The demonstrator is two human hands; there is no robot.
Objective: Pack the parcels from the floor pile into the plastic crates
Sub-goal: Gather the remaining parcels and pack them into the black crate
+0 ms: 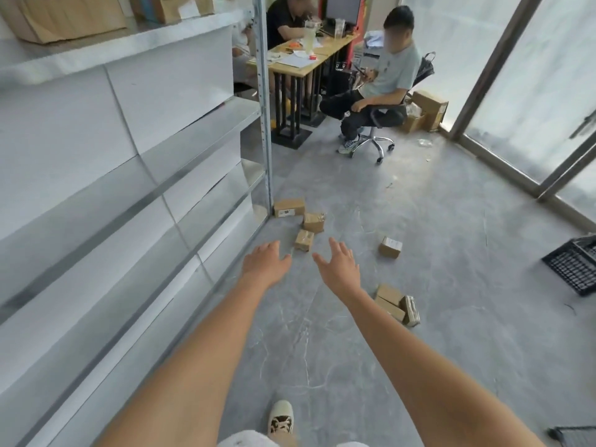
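Both arms were stretched forward over the grey floor. The left hand was held palm down, fingers straight and loosely together, nothing gripped. The right hand was also empty, fingers spread and relaxed. Neither hand was in contact with any parcel.

Parcels were scattered on the floor, not piled. A labelled box was seen against the foot of the metal shelving upright. A taped box lay just beside it, slightly nearer. A third small box was seen between the two hands' fingertips in frame, a little beyond them. A lone box lay well apart to the right. A cluster of boxes lay touching one another right of the right forearm; one wrapped in tape was stood on edge.

A black plastic crate was partly in view at the right edge, on the floor, well apart from the parcels. Part of another dark crate-like object was cut off at the bottom right corner; contents could not be told.

White shelving ran along the left, blurred. A shoe was seen at bottom centre. A seated person on an office chair and a wooden desk were noted in the background, with more cardboard boxes by the glass wall.
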